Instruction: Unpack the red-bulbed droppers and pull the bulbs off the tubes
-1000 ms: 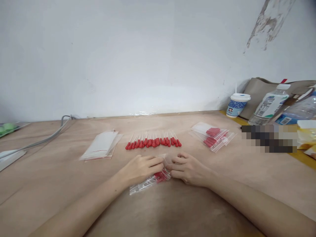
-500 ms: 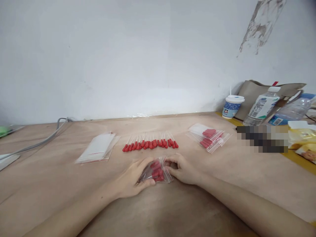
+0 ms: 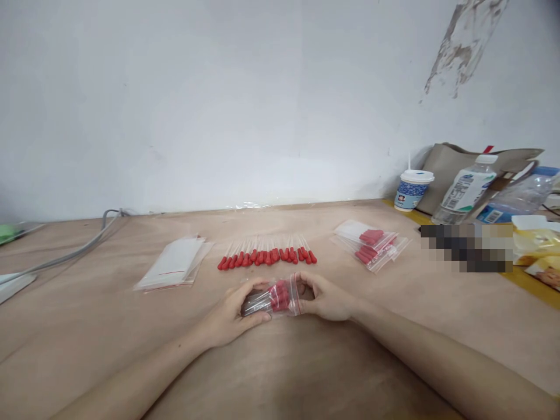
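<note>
A clear zip-lock bag (image 3: 265, 303) holding several glass droppers with red rubber bulbs (image 3: 280, 296) lies on its side between my hands. My left hand (image 3: 234, 308) curls round its bottom end, thumb in front and fingers behind. At the zip end, my right hand (image 3: 324, 296) grips the bag's edge between thumb and fingers. Just beyond is a row of loose droppers (image 3: 266, 256), red bulbs toward me. A stack of flat zip-lock bags (image 3: 168, 262) lies left of the row. To its right rest filled bags of droppers (image 3: 370, 248), partly overlapping.
A grey cable (image 3: 83, 251) crosses the brown table covering (image 3: 87, 350) on the left. Along the right stand a paper cup with a straw (image 3: 411, 192), a plastic bottle (image 3: 466, 189), a beige bag (image 3: 441, 169) and yellow packets (image 3: 534, 242). A wall closes off the back.
The bag has been flattened and straightened between my hands, and its droppers now lie bunched with tubes toward my left hand. The row and stacks have stayed put.
</note>
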Demonstrator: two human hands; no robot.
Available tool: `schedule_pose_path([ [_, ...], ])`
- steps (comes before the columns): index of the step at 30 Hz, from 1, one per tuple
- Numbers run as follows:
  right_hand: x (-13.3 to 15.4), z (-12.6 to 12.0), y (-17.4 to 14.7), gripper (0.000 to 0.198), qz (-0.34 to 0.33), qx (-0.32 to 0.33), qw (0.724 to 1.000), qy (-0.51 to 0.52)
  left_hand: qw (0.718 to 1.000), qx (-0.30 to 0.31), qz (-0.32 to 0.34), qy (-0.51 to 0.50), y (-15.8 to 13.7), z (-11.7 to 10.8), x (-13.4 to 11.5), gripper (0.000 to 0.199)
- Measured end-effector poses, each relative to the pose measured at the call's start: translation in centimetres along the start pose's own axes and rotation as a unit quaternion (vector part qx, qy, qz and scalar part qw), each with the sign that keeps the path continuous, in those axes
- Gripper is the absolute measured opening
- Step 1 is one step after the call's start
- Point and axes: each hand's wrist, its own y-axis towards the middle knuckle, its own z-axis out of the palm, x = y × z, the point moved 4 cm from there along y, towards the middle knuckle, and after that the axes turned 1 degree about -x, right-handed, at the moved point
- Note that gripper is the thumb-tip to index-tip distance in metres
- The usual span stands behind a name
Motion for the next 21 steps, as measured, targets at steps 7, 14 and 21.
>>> schedule_pose_path([
  [7,-0.1,0.8,0.7,0.026,-0.050,-0.061,0.997,-0.019,1.000,0.011,0.014,-0.012,0.7,0.5,-0.4,0.043],
  [14,1.0,-0.2,-0.1,0.015,-0.036,-0.053,0.983,-0.174,1.000,0.016,-0.007,-0.013,0.6,0.4,0.0,0.044],
  [21,3.1,-0.8,-1.3,0.012,-0.112,-0.032,0.947,-0.299,1.000,0.011,-0.014,-0.001,0.6,0.4,-0.1,0.041],
])
